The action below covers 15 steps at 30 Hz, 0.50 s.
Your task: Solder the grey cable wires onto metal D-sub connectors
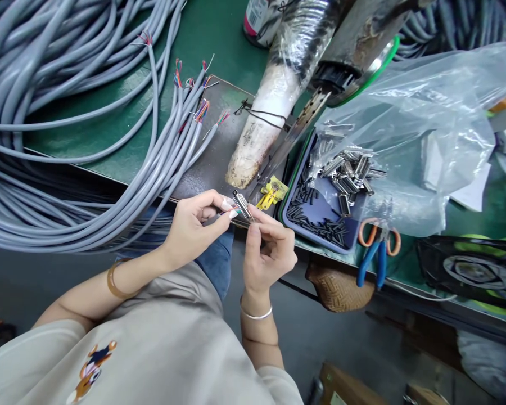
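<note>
A metal connector (244, 207), its row of pins exposed, sits tilted between a person's fingertips at the near edge of a green desk (96, 138). Thin coloured wires (235, 208) meet the pins; whether any is joined cannot be told. The right hand (270, 256) is closed in a pinch at the connector's lower end. The grip of the left hand (196, 228) is closed too, thumb and forefinger pinching the wires beside the pins.

The work appears only partly done: left of the grip, a bundle of grey cables (152, 175) ends in bared, coloured cores (202, 110) with no connectors seen on them. Just beyond the grip lie a yellow piece (272, 192) and a wrapped tube (270, 101). To its right, a tray (320, 241) holds loose connectors (351, 179) and short black sleeves (320, 222), a clear plastic bag (455, 112) partly over it; beside the tray rest pliers (378, 256).
</note>
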{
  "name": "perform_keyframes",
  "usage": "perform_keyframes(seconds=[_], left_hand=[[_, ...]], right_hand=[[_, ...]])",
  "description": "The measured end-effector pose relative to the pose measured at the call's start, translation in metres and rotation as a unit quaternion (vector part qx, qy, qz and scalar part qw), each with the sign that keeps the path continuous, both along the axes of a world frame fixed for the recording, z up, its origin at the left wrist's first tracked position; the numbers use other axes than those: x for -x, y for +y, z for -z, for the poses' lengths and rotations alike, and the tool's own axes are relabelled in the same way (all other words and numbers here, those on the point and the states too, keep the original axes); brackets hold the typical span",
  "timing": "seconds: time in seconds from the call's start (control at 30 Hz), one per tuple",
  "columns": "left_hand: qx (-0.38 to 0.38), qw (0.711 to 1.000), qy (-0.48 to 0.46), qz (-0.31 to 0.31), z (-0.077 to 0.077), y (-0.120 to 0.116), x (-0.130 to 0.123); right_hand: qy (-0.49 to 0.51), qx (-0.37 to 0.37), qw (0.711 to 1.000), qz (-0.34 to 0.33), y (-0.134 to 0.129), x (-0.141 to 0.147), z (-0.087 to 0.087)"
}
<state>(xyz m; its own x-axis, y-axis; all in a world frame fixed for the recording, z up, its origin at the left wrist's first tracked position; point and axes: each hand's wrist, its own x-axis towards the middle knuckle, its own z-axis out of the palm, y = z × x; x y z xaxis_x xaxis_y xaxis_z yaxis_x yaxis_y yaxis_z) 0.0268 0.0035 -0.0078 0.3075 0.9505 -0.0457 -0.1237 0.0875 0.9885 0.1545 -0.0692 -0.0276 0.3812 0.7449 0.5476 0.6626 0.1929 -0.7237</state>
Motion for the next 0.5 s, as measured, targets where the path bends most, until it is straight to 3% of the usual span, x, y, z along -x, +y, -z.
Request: perform_keyframes(seconds=[0.33, 0.5], left_hand=[[-0.092, 0.994, 0.048, -0.037, -0.007, 0.004, -0.007], [-0.103, 0.992, 0.060, -0.037, -0.008, 0.008, -0.009]], right_hand=[[-0.016, -0.010, 1.000, -0.007, 0.009, -0.007, -0.011], [-0.013, -0.008, 1.000, -0.019, 0.013, -0.012, -0.013]])
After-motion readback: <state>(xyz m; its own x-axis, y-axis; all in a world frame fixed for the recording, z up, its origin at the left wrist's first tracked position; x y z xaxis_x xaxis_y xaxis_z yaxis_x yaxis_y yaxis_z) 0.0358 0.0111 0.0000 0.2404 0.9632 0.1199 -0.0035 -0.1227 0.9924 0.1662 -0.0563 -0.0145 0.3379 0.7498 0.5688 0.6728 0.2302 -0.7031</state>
